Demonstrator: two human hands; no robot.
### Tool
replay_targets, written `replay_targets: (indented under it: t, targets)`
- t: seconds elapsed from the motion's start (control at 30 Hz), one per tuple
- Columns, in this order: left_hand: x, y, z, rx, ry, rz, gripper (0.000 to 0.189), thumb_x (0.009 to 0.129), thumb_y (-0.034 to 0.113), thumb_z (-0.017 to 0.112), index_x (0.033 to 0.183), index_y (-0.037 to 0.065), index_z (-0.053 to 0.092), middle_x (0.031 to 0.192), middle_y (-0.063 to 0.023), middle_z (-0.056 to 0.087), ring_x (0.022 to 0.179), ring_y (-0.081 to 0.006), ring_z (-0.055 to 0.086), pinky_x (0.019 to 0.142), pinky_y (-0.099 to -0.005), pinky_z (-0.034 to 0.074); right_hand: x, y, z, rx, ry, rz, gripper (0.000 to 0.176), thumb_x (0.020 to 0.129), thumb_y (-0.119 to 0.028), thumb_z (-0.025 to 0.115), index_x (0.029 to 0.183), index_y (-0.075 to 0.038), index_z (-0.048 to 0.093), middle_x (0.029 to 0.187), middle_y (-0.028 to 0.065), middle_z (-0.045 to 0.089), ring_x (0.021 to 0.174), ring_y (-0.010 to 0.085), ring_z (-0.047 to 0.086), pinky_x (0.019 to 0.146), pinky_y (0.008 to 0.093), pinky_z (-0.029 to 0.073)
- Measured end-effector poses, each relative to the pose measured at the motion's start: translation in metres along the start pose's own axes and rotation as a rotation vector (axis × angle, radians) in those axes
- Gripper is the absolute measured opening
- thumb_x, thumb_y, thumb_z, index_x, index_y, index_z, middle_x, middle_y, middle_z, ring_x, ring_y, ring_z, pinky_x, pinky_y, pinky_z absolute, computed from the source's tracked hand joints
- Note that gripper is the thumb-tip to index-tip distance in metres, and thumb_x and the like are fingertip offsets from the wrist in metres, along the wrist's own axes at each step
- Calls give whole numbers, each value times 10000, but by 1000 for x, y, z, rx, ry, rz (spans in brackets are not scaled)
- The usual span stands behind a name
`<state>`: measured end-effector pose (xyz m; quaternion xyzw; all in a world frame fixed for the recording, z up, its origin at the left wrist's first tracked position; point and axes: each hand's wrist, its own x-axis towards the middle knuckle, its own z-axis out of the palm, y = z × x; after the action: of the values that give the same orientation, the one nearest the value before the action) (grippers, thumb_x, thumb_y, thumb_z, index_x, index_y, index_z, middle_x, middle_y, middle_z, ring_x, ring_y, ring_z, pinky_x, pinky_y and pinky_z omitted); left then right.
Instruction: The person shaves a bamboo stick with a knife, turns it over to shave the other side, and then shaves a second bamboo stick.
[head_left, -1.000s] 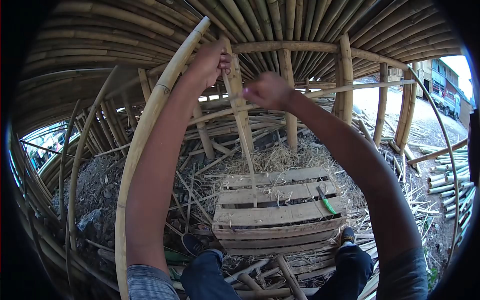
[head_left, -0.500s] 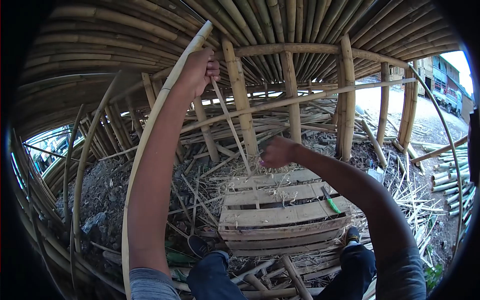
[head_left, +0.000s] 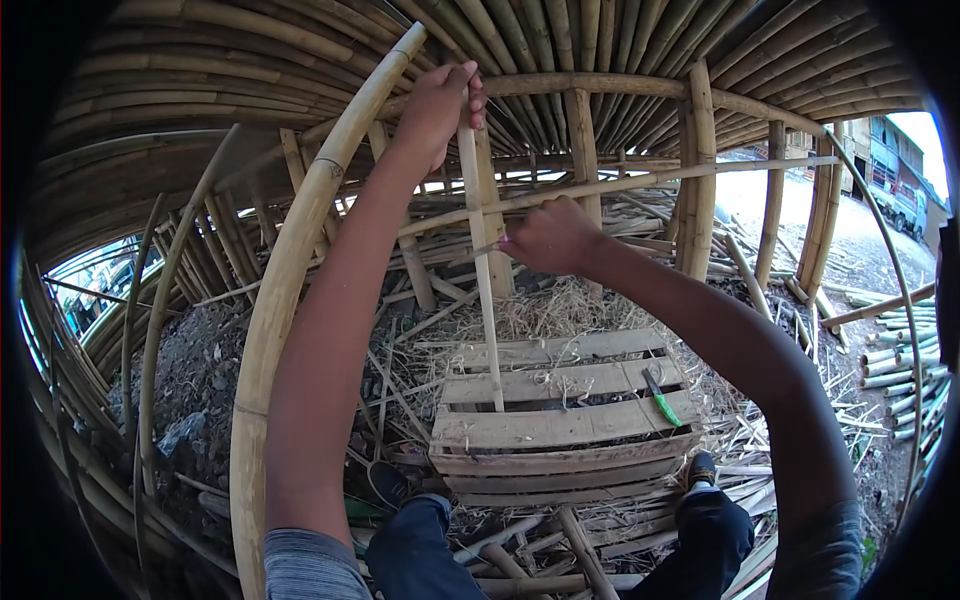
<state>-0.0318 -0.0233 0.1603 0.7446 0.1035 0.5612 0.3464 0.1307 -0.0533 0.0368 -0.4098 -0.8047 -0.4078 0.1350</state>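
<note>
Raised at upper centre, my left hand [head_left: 440, 108] is closed around the top of a flat bamboo strip [head_left: 478, 215]. The strip hangs nearly upright, its lower end at the slatted wooden crate [head_left: 535, 428]. My right hand [head_left: 553, 237] is closed on a knife [head_left: 490, 247] with a bit of pink at the grip; most of its handle is hidden in my fist. The thin blade meets the strip around mid-length, touching or crossing it. A second knife with a green handle [head_left: 664, 409] lies on the crate's right side, among some shavings.
A thick split bamboo pole [head_left: 262, 370] rises along my left arm. Ahead, a horizontal bamboo rail [head_left: 640, 188] crosses upright posts [head_left: 700, 170]. Curly shavings [head_left: 560, 310] lie behind the crate. Bamboo scraps [head_left: 590, 555] lie around my feet, and cut poles [head_left: 890, 370] are stacked at right.
My left hand has moved up and right, standing the strip more upright. My right hand has risen with the knife, from near the strip's lower part to its middle.
</note>
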Motion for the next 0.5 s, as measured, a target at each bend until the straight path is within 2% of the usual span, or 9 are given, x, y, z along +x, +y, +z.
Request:
replay_targets:
  t: [0.03, 0.1, 0.13, 0.17, 0.23, 0.37, 0.43, 0.47, 0.5]
  targets:
    - [2, 1, -1, 2, 1, 1, 271, 980, 239, 432, 820, 24, 467, 617, -27, 464, 526, -133, 450, 548, -273, 408, 4, 2, -10, 0, 2, -2, 434, 924, -405, 477, 702, -69, 639, 567, 116, 603, 568, 318, 637, 552, 422, 518]
    - [6, -1, -2, -14, 32, -41, 235, 967, 243, 472, 824, 56, 463, 633, -13, 453, 554, -123, 439, 546, -260, 407, 14, 13, -28, 281, 324, 374, 426, 923, -391, 486, 692, -65, 636, 575, 123, 608, 566, 312, 637, 551, 424, 518]
    - [9, -3, -2, -16, 35, -40, 235, 967, 243, 472, 824, 56, 463, 633, -13, 453, 554, -123, 439, 546, -260, 407, 15, 17, -33, 293, 396, 418, 422, 920, -378, 493, 676, -65, 635, 578, 127, 610, 556, 297, 635, 533, 417, 512]
    - [10, -5, -2, 7, 70, -49, 237, 964, 243, 477, 818, 56, 466, 629, -12, 454, 545, -122, 439, 534, -262, 406, 13, 15, -23, 298, 393, 417, 422, 920, -378, 493, 676, -65, 635, 578, 127, 610, 556, 297, 635, 533, 417, 512]
    - [11, -7, -3, 39, 98, -62, 238, 961, 242, 483, 812, 56, 469, 625, -11, 455, 536, -121, 438, 521, -263, 406, 12, 3, -8, 237, 252, 251, 432, 918, -388, 491, 676, -65, 644, 595, 132, 617, 558, 294, 635, 534, 410, 515]
    - [13, 0, 2, 122, 180, -41, 270, 963, 247, 467, 794, 37, 479, 603, -21, 472, 510, -131, 471, 507, -276, 433, 33, 19, -40, 128, 307, 203, 417, 914, -387, 491, 692, -74, 655, 600, 137, 617, 579, 317, 642, 574, 414, 531]
    - [10, -5, 3, 159, 204, -98, 255, 965, 258, 471, 811, 54, 473, 613, -10, 464, 526, -129, 466, 529, -276, 440, 35, 8, -34, 212, 236, 245, 393, 921, -362, 478, 720, -83, 669, 622, 133, 625, 611, 315, 657, 604, 410, 543]
    - [10, -4, 2, 193, 199, -82, 258, 967, 257, 465, 810, 53, 473, 611, -13, 467, 529, -133, 476, 534, -282, 450, 30, -2, -29, 87, 95, 148, 380, 933, -334, 457, 740, -89, 675, 648, 127, 636, 624, 298, 666, 612, 417, 547]
    - [10, -2, 1, 231, 193, -64, 260, 969, 255, 458, 808, 52, 473, 609, -15, 470, 532, -138, 487, 540, -288, 461, 28, -8, -30, 91, 95, 150, 380, 933, -334, 457, 740, -89, 675, 648, 127, 636, 624, 298, 666, 612, 417, 547]
